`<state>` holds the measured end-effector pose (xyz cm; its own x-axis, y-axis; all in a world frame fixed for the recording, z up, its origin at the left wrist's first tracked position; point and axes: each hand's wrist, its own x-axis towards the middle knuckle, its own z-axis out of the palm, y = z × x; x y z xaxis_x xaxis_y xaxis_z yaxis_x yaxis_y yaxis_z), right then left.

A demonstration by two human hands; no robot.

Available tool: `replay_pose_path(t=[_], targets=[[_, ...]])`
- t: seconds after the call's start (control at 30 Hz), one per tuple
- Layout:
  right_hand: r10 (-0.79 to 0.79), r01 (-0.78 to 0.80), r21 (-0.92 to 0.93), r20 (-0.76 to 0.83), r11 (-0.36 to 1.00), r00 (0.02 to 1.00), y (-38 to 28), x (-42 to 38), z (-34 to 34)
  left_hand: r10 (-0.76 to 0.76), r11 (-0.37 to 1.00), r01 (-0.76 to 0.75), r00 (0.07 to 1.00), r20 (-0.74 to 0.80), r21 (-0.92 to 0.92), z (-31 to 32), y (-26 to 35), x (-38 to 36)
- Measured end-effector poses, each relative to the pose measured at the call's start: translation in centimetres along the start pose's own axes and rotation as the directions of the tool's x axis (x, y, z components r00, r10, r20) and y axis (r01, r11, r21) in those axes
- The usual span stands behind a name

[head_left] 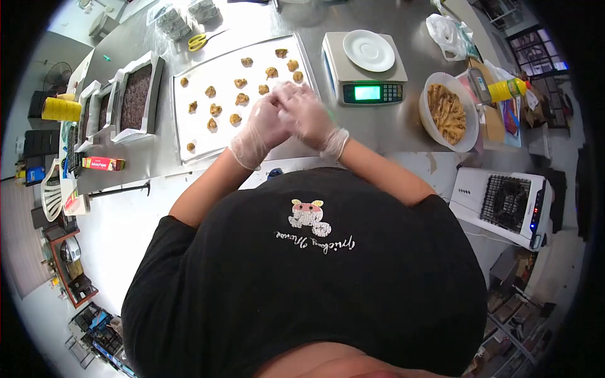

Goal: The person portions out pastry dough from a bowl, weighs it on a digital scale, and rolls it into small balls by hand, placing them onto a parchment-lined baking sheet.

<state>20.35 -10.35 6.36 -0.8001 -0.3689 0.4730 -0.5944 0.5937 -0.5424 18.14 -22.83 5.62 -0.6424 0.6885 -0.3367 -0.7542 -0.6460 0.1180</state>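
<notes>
Both my hands wear clear plastic gloves and meet over the right side of a pale-lined baking tray (217, 142). My left hand (266, 121) is closed against my right hand (309, 114), fingers pressed together. Whatever lies between them is hidden. Several lumps of brown cookie dough (241, 99) sit spaced out on the tray. To the right, a white plate (369, 51) rests on a kitchen scale (334, 66) with a lit green display. Farther right stands a white bowl (467, 129) of brown dough (447, 113).
Paper-lined pans of dark baked slab (135, 97) stand at the left, near a red baking paper box (103, 164). Yellow-handled scissors (198, 42) lie behind the tray. A yellow bottle (504, 90) and plastic bag (450, 36) are at the right. A white appliance (501, 205) stands below the table.
</notes>
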Motion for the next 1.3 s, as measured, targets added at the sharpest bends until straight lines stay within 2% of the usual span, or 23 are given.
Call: replay_pose_path(t=[0.07,0.1,0.13,0.17,0.2,0.23,0.27,0.37,0.4,0.47,0.5,0.53,0.57,0.63,0.67,0.7,0.73,0.77,0.87,0.93,1.03,1.1,1.3], targets=[[-0.142,0.137,0.154,0.016,0.978,0.99,-2.7,0.4,0.0,0.011,1.0,-0.016,0.972,0.235,0.02,-3.6,0.0,1.2],[-0.201,0.195,0.197,0.015,0.961,0.979,-3.0,0.9,0.1,0.001,0.997,-0.043,0.816,0.578,0.059,-3.6,-1.1,0.9],[-0.202,0.195,0.197,0.014,0.961,0.979,-2.0,1.3,0.2,0.001,0.997,-0.043,0.816,0.577,0.06,-3.3,-1.4,0.2],[-0.249,0.234,0.176,0.069,0.956,0.966,-0.1,1.7,0.2,-0.016,0.541,-0.371,0.893,0.45,0.755,-2.9,-1.5,-0.4],[-0.293,0.273,0.157,0.124,0.949,0.948,1.2,1.5,0.2,0.091,-0.341,-0.305,0.931,0.354,0.889,-2.1,-1.4,-0.8],[-0.083,0.061,0.2,0.103,0.978,0.991,1.3,1.1,0.0,0.173,0.48,-0.264,0.964,0.204,0.837,-0.8,-0.5,-1.1],[-0.08,0.06,0.197,0.098,0.979,0.992,1.0,0.7,0.3,0.107,0.974,-0.113,0.993,0.043,0.195,0.2,0.5,-1.0],[-0.099,0.113,0.091,-0.144,0.989,0.985,-3.5,0.1,0.9,0.137,0.988,-0.142,0.988,-0.07,-0.069,-1.0,0.3,-0.4],[-0.108,0.124,0.106,-0.141,0.987,0.984,-3.3,0.8,0.6,0.185,0.909,-0.179,0.983,0.021,0.376,-0.5,0.3,-0.9],[-0.168,0.126,0.277,0.134,0.953,0.977,-1.1,2.1,-0.6,0.142,0.235,-0.222,0.971,0.193,0.946,1.0,0.1,-2.0],[-0.101,0.056,0.315,0.13,0.947,0.986,0.2,1.8,-0.3,0.065,-0.218,-0.216,0.97,0.235,0.952,1.5,0.0,-2.5],[-0.111,0.062,0.325,0.133,0.944,0.985,0.6,1.1,-0.1,-0.027,-0.626,-0.197,0.972,0.232,0.755,1.7,0.1,-2.8],[-0.056,0.035,0.197,0.104,0.98,0.993,0.7,0.4,0.1,-0.02,-0.628,-0.191,0.973,0.23,0.754,1.4,0.2,-2.9],[-0.011,0.01,0.015,0.079,1.0,0.997,-0.5,-0.4,0.3,0.202,0.12,-0.199,0.964,0.172,0.973,0.2,0.2,-2.6],[-0.009,0.008,0.016,0.084,1.0,0.996,-1.5,-0.4,0.6,0.202,0.125,-0.197,0.965,0.17,0.972,-1.2,-0.1,-1.9],[-0.06,0.053,0.127,0.056,0.991,0.997,-2.7,-0.3,0.9,0.12,0.794,-0.17,0.985,0.124,0.583,-2.8,-0.3,-0.9],[-0.108,0.101,0.232,0.018,0.968,0.994,-3.2,-0.1,1.1,0.025,0.99,-0.003,0.988,0.15,-0.144,-3.2,-0.6,-0.3],[-0.161,0.151,0.211,0.027,0.966,0.987,-2.6,0.5,1.3,-0.118,0.955,0.15,0.984,0.136,-0.255,-3.5,-0.8,0.3],[-0.079,0.048,0.167,0.183,0.985,0.98,0.6,1.2,0.3,-0.109,0.989,0.108,0.994,-0.004,-0.103,-2.5,-1.1,-0.1],[-0.056,0.047,0.065,0.147,0.997,0.988,1.2,0.7,-1.2,-0.058,0.996,0.067,0.989,-0.137,0.062,-0.9,-0.8,-0.9],[-0.047,0.057,0.159,-0.067,0.986,0.997,2.9,-0.4,-4.3,0.067,0.957,0.025,0.951,-0.302,0.289,1.4,-0.5,-2.1],[0.007,0.033,0.162,-0.24,0.986,0.971,4.3,-1.9,-6.0,0.07,0.96,0.026,0.943,-0.326,0.279,1.0,0.0,-2.0],[0.208,-0.169,0.219,-0.173,0.961,0.963,6.5,-7.5,-6.9,0.003,0.97,0.057,0.969,-0.246,0.236,-2.1,0.9,-1.4]])
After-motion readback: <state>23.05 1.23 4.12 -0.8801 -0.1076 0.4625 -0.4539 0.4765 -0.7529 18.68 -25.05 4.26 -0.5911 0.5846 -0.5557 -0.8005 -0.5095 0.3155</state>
